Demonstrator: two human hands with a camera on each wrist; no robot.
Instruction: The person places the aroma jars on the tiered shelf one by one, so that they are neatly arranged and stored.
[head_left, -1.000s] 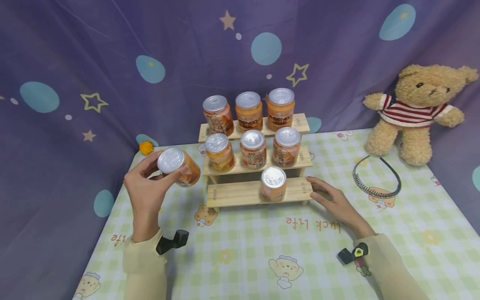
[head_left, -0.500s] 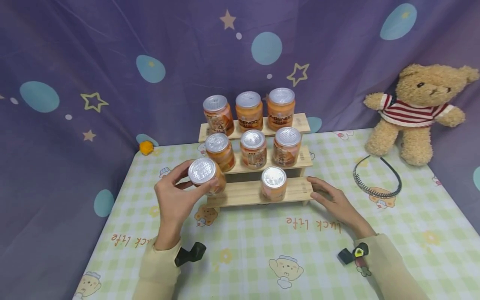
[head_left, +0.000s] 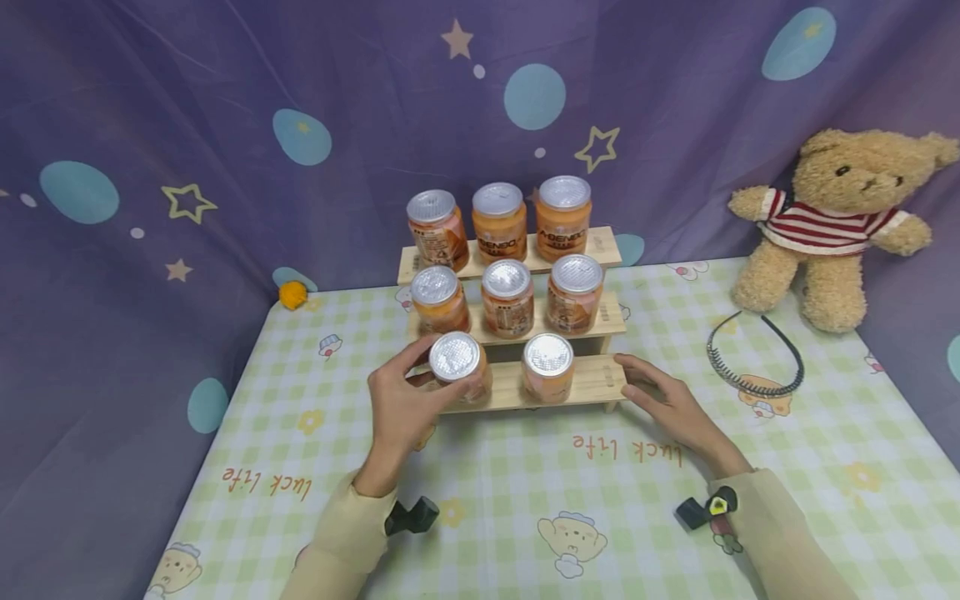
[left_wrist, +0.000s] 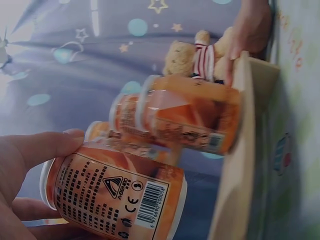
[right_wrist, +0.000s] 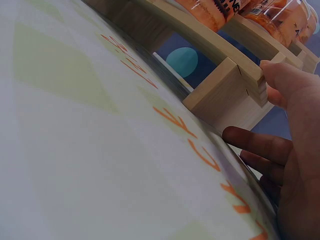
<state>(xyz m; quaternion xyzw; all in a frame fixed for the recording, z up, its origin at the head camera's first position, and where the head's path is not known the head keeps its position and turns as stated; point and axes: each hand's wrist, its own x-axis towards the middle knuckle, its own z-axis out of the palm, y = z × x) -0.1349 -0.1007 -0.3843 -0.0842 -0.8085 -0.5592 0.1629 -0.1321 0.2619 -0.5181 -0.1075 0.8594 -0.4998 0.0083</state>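
My left hand [head_left: 408, 400] grips an orange jar [left_wrist: 115, 195] with a silver lid, thumb and fingers round its side. In the left wrist view a gap shows between this jar's base and the lowest wooden step [left_wrist: 232, 200]. A second jar [head_left: 548, 371] stands upright on that step, to the right of the held one. At the step's right end, my right hand [head_left: 667, 404] touches the board with its fingertips; in the right wrist view its fingers [right_wrist: 260, 145] lie fairly straight beside the board's end support [right_wrist: 230, 97].
Three jars [head_left: 499, 225] line the top step and three more [head_left: 507, 300] the middle one. Right of the rack [head_left: 611, 312] lie a black toothed headband [head_left: 756, 387] and a seated teddy bear [head_left: 832, 225]. A yellow pompom [head_left: 292, 295] sits back left, by the purple curtain [head_left: 360, 208].
My left hand has carried its jar rightward from left of the rack to over the left part of the lowest step, and turned it more upright. My right hand stays put.
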